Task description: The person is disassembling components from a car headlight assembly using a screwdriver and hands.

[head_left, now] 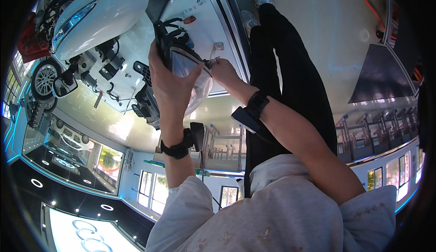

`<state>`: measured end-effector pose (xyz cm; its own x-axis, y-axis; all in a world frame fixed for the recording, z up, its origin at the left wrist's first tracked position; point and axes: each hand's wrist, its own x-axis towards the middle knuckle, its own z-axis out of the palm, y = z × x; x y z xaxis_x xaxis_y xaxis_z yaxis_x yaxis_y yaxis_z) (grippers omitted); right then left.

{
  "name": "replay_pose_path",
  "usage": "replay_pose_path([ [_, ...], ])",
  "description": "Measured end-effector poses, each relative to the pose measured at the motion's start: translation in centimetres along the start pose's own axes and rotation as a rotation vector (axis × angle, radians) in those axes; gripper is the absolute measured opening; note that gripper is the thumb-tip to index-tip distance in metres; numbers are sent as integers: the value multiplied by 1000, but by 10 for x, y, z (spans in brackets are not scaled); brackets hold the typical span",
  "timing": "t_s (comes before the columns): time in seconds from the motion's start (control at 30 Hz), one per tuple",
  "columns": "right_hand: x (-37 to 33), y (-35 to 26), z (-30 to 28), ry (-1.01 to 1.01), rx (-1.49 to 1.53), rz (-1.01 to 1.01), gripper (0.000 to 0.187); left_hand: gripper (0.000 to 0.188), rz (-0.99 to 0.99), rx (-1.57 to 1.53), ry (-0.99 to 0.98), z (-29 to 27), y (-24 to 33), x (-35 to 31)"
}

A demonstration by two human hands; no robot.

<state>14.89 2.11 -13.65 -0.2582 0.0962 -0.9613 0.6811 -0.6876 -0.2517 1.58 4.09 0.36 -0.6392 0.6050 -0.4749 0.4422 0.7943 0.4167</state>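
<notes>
Headlamp [185, 62] gripped by spread left hand [170, 83], right hand [224, 72] curled at edge, hold unclear

Your left hand [171, 86] covers part of the headlamp [202, 88]; whether your right hand [225, 73] grips anything, you can't tell. The top edge crops the white panel [113, 18].

Clear-lensed, black-backed car headlamp [180, 62] held aslant

The rounded, transparent lens [203, 86] bulges toward the person, glossy and see-through, edged by a slim rim. Behind it sits the dark housing [170, 39], with short black cables [171, 21] at its far end. The headlamp rests tilted in the left hand's [170, 83] grip, thumb across the lens; the right hand [225, 73] has its fingers at the rim. The hands hide parts of both.
</notes>
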Motion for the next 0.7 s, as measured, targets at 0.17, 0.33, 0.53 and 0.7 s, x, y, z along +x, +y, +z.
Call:
replay_pose_path([
  [0.17, 2, -4, -9, -131, -82, 69, 37, 101, -43, -48, -50, -5, -1, 8],
  [0.33, 1, 14, 1, -28, 53, -78, 38, 94, -61, -18, -43, -3, 5, 7],
  [0.53, 3, 5, -12, -56, -27, -107, 37, 95, -72, -31, -20, -2, 3, 0],
  [0.7, 4, 23, -56, -20, 29, -38, 40, 101, -114, -60, -32, 1, 5, -3],
])
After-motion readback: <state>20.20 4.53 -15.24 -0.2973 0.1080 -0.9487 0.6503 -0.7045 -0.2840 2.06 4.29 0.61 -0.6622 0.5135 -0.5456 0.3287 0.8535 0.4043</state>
